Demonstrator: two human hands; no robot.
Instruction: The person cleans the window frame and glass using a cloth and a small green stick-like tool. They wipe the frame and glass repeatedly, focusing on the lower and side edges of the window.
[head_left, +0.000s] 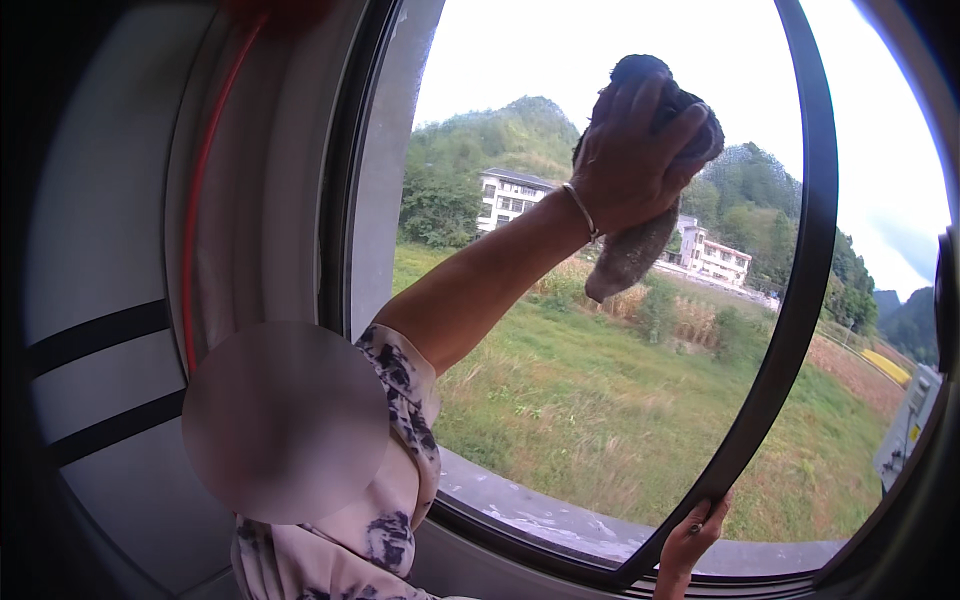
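Note:
My left hand (626, 161) holds a dark, bunched cloth (697, 139) against the window pane (600, 397), fingers spread over it. A grey-brown end of the cloth hangs below the palm. At the wrist sits a thin silver bangle (581, 210). Lower right, my right hand (690, 536), with a ring on one finger, grips the dark upright window frame (780, 367) near its foot. A pale sleeve (409, 382) with dark blotches covers my upper left arm. A blurred round patch hides what lies beside it.
A curtain (292, 187) and a red cord (196, 217) hang left of the window. Further left stands a pale panel with dark bands (105, 330). A grey sill (540, 517) runs outside. Grass, hills and buildings (514, 195) show beyond; a pale box (907, 427) is at far right.

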